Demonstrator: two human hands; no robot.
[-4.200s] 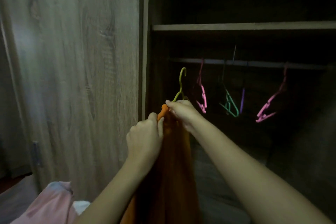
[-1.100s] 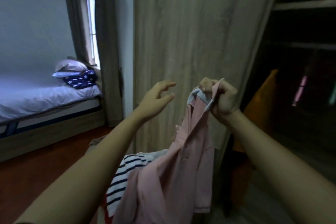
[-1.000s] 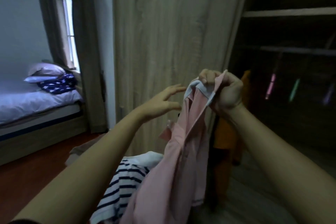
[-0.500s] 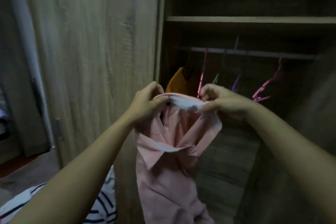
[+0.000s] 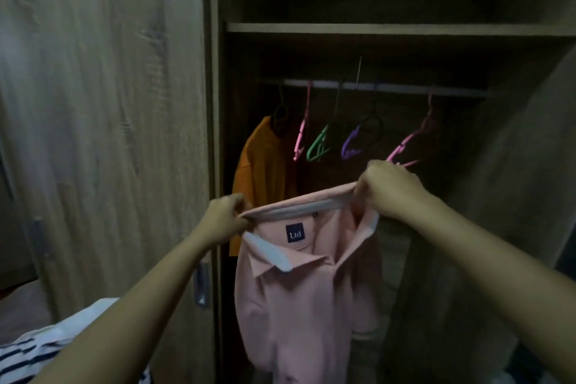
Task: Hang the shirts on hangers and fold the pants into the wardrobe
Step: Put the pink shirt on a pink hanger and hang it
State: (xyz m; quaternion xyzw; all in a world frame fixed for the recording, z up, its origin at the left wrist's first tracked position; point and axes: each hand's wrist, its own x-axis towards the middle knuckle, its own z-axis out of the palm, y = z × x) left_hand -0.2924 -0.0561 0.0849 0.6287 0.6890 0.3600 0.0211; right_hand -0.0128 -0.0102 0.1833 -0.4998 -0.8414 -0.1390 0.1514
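Note:
I hold a pink polo shirt (image 5: pixel 299 299) up in front of the open wardrobe, its collar stretched wide. My left hand (image 5: pixel 226 220) pinches the collar's left end and my right hand (image 5: pixel 389 188) grips its right end. A dark label shows inside the neck. Behind it an orange shirt (image 5: pixel 265 171) hangs on a hanger at the left end of the rail (image 5: pixel 389 87). Empty hangers hang along the rail: a pink hanger (image 5: pixel 300 134), a green hanger (image 5: pixel 318 148), a purple hanger (image 5: pixel 350 145) and another pink hanger (image 5: pixel 411 142) just behind my right hand.
The wardrobe door (image 5: pixel 103 121) stands at the left, close to my left arm. A shelf (image 5: pixel 389 29) runs above the rail. A striped garment (image 5: pixel 34 355) lies at the bottom left. The wardrobe's right wall (image 5: pixel 514 196) is near my right forearm.
My hands have pulled apart, spreading the pink shirt's collar wide and lifting its right end. Earlier the view swung from the bedroom side back to the wardrobe.

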